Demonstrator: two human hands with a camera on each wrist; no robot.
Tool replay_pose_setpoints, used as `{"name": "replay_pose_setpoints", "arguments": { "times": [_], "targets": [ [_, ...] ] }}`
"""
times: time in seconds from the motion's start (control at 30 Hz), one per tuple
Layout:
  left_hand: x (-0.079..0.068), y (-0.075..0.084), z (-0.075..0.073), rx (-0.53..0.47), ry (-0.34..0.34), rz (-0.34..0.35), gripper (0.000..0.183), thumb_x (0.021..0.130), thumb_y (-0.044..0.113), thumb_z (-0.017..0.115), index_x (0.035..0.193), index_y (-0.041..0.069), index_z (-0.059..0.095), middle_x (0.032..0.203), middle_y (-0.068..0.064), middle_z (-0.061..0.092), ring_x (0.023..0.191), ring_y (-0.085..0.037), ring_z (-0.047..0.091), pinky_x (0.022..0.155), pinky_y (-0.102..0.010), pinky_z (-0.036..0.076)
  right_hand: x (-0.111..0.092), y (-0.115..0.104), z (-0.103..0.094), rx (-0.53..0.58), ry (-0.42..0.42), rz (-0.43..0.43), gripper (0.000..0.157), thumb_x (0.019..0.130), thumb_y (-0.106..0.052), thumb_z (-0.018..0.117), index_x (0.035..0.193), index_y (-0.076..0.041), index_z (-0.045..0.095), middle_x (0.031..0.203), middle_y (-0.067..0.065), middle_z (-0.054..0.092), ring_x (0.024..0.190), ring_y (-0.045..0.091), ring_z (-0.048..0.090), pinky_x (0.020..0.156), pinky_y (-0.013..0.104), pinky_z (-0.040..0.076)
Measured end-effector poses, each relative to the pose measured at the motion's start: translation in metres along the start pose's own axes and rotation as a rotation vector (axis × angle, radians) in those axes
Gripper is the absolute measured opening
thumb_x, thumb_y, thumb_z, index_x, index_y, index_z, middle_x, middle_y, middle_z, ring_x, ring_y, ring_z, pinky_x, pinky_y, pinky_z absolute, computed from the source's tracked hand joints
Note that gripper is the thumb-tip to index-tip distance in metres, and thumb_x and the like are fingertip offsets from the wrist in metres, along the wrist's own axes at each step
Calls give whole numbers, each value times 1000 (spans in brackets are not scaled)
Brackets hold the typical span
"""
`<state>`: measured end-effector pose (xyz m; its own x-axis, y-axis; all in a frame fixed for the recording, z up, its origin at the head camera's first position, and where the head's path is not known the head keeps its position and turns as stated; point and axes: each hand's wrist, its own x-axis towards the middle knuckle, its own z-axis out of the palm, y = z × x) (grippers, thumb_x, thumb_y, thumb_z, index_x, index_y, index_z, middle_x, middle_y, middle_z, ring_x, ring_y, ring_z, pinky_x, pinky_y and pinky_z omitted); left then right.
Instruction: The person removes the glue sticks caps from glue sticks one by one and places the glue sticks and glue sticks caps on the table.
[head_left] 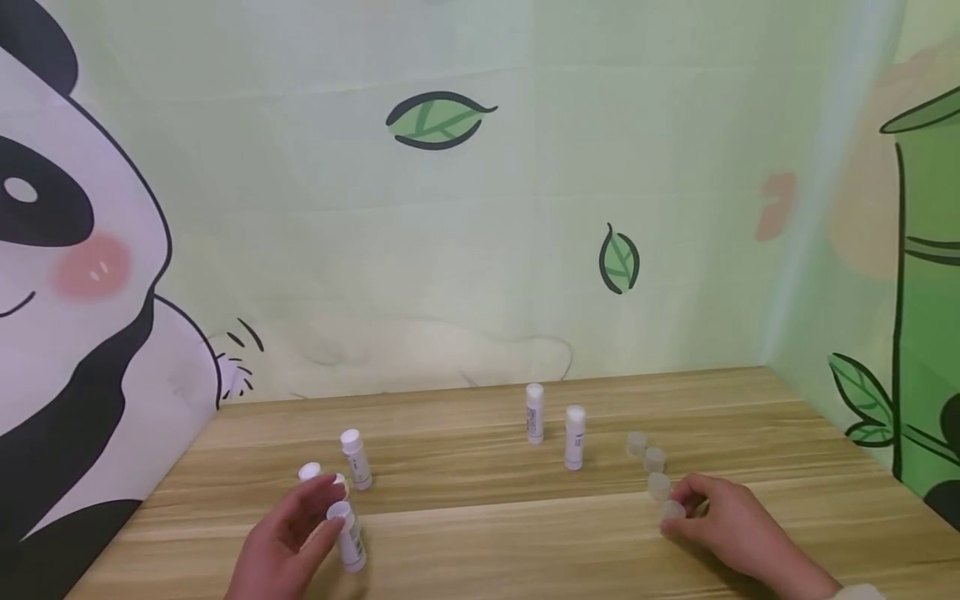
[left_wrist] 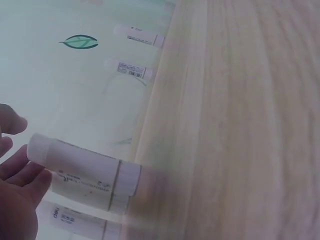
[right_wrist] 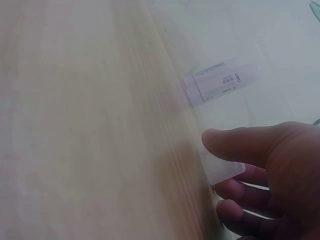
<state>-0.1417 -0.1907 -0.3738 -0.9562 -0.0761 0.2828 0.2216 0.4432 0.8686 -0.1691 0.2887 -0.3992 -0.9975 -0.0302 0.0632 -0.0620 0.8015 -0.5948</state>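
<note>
My left hand is around the top of a white glue stick standing upright on the table. Its thumb is right at the stick's upper end, and the forefinger stands a little off, behind it. Several more glue sticks stand close by, one of them a white glue stick just beyond the fingers; others are partly hidden by the hand. With thumb and fingers, my right hand pinches a small translucent ridged cap at the tabletop. This cap is at the near end of a row of similar caps.
Two more glue sticks, a far one and a nearer one, stand upright near the middle back of the wood-grain table. Behind the table hangs a pale green printed backdrop with a panda and leaves.
</note>
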Motion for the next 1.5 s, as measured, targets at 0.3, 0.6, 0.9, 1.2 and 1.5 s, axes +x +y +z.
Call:
{"name": "replay_pose_setpoints", "arguments": {
  "times": [0.3,0.6,0.9,1.2,1.5],
  "targets": [
    [-8,12,6,-1,104,82,40,88,2,68,126,3,57,124,-14,65,107,16,53,92,-3,40,1,1,0,-8,-8,3,33,75,-35,81,94,-13,64,83,-3,62,76,11,54,64,24,43],
    [-17,23,17,-54,197,229,38,80,-13,68,116,-2,62,109,11,68,105,10,59,92,-7,44,1,4,0,-13,-8,-16,33,76,-36,80,94,-14,64,83,-4,62,76,11,54,64,24,42],
    [-23,25,34,-147,105,327,38,78,-18,66,113,-4,62,108,15,68,105,3,63,90,-12,49,1,1,-1,-21,-13,-4,33,76,-36,80,94,-13,64,83,-3,62,76,11,53,64,24,42],
    [-24,25,61,-283,-210,121,40,86,-1,67,124,-5,56,119,-18,66,106,-1,63,91,-16,50,0,-2,-1,-27,-2,5,33,75,-34,81,94,-12,65,82,-3,62,76,11,53,64,25,43],
    [-6,27,86,-241,-432,49,50,92,17,65,136,1,49,132,-26,57,123,-34,56,101,-28,47,1,0,0,-31,12,-15,34,75,-34,81,94,-12,65,82,-4,62,75,11,53,64,24,42]
  ]
}}
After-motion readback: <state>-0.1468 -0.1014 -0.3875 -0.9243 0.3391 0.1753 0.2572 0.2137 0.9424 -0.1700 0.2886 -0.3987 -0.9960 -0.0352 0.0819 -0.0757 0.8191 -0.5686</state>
